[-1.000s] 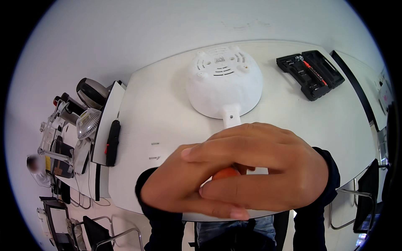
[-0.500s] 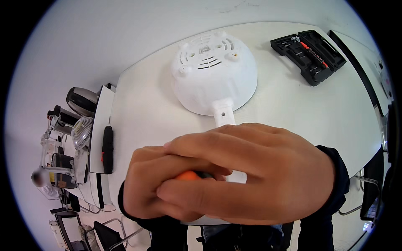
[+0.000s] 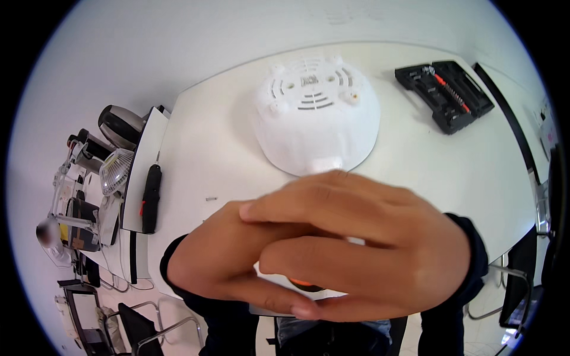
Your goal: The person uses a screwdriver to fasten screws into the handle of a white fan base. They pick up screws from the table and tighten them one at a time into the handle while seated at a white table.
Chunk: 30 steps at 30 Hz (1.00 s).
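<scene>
A white rounded, pot-like housing (image 3: 317,130) rests bottom up on the table, its vent slots and small feet facing up. My right hand (image 3: 368,243) lies in front of it, its fingers curled and hiding the housing's handle. Close against it, my left hand (image 3: 219,255) bends inward, thumb low, with most of its fingers behind the right hand. Between the two hands shows a bit of an orange-and-black piece (image 3: 306,283), perhaps a tool handle. My right fingers curve around it. What my left fingertips touch is hidden.
An open black tool case (image 3: 451,115) with bits and an orange-red tool lies at the back right. A black screwdriver-like tool (image 3: 151,199) lies at the left. One small metal piece (image 3: 211,199) sits left of the housing. Beyond are appliances and chairs (image 3: 139,326).
My hands have shifted over the housing's handle, now covered. The orange-and-black piece shows lower and farther right between them. My left thumb reaches below it. The whole view has tilted slightly.
</scene>
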{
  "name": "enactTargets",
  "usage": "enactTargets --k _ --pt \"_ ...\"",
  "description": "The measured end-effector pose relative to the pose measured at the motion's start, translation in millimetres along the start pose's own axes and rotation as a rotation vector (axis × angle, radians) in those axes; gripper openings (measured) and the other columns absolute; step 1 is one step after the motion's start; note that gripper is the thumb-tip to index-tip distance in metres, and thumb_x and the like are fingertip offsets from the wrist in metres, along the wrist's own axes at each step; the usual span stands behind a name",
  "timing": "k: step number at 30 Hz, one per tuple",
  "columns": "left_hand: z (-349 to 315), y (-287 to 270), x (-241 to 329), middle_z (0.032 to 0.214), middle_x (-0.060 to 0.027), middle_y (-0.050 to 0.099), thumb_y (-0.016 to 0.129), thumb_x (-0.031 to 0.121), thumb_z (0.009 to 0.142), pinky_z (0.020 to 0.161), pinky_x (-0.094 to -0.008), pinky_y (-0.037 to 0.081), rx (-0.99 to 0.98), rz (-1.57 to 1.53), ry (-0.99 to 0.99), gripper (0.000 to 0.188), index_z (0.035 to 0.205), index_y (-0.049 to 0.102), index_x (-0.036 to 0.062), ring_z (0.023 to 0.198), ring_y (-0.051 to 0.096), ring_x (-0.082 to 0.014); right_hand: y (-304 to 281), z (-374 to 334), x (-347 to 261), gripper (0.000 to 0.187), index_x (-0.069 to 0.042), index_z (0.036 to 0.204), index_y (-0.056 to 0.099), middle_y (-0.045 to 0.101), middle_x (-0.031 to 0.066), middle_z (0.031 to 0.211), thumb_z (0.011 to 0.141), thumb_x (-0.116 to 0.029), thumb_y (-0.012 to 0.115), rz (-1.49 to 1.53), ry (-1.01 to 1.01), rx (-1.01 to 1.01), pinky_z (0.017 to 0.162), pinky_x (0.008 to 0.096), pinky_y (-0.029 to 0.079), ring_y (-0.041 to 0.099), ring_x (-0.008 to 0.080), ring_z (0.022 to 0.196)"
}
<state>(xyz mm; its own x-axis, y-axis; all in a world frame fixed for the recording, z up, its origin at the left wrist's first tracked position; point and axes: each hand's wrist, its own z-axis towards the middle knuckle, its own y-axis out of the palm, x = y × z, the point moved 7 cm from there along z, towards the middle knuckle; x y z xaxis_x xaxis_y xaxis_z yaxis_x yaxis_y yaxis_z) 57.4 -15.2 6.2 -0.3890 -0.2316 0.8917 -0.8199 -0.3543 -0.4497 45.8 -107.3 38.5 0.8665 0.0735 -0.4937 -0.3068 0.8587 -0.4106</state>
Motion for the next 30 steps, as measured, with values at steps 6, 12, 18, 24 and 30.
enactTargets --k 6,12,18,24,30 --pt "-27.3 18.3 13.8 0.078 -0.0109 0.057 0.065 0.050 0.074 0.065 -0.0321 0.045 0.099 0.525 0.056 0.053 0.092 0.055 0.0012 0.073 0.057 -0.0283 14.3 0.0 -10.8 0.037 -0.004 0.095 0.061 0.058 0.0144 0.098 0.064 -0.015 0.079 0.081 0.182 -0.315 0.057 0.0264 0.045 0.057 0.0234 0.072" --pt "-61.1 67.0 -17.5 0.072 -0.0105 0.056 0.065 0.050 0.072 0.058 -0.0304 0.043 0.188 0.804 -0.269 0.063 0.102 0.052 -0.0033 0.066 0.057 -0.0225 22.2 -4.1 5.4 0.038 -0.006 0.096 0.054 0.061 0.0059 0.077 0.068 -0.020 0.077 0.092 0.545 -0.493 0.053 0.0261 0.046 0.059 0.0200 0.056" --pt "-36.9 100.6 -55.6 0.092 -0.0149 0.057 0.066 0.050 0.069 0.056 -0.0311 0.043 0.592 1.030 -0.307 0.082 0.125 0.043 -0.0055 0.072 0.056 -0.0221 -38.1 -2.6 -27.6 0.053 0.002 0.091 0.050 0.062 0.0127 0.071 0.063 -0.031 0.079 -0.152 0.211 -0.024 0.053 0.0246 0.049 0.063 0.0196 0.059" --pt "10.1 96.2 -82.7 0.092 -0.0212 0.053 0.072 0.043 0.063 0.057 -0.0314 0.044 0.805 0.986 -0.453 0.096 0.135 0.029 -0.0044 0.074 0.055 -0.0265 -85.8 -21.8 -58.0 0.055 0.000 0.105 0.049 0.061 0.0139 0.083 0.076 -0.044 0.066 -0.680 0.204 0.211 0.046 0.0205 0.045 0.058 0.0149 0.056" --pt "20.8 95.7 -90.1 0.088 -0.0207 0.049 0.067 0.025 0.065 0.067 -0.0370 0.048 0.757 0.828 -0.417 0.090 0.140 0.021 0.0014 0.079 0.054 -0.0324 -107.0 -20.4 -70.2 0.053 -0.003 0.107 0.048 0.065 0.0151 0.077 0.070 -0.028 0.076 -0.405 -0.081 0.281 0.063 0.0309 0.054 0.066 0.0265 0.065"
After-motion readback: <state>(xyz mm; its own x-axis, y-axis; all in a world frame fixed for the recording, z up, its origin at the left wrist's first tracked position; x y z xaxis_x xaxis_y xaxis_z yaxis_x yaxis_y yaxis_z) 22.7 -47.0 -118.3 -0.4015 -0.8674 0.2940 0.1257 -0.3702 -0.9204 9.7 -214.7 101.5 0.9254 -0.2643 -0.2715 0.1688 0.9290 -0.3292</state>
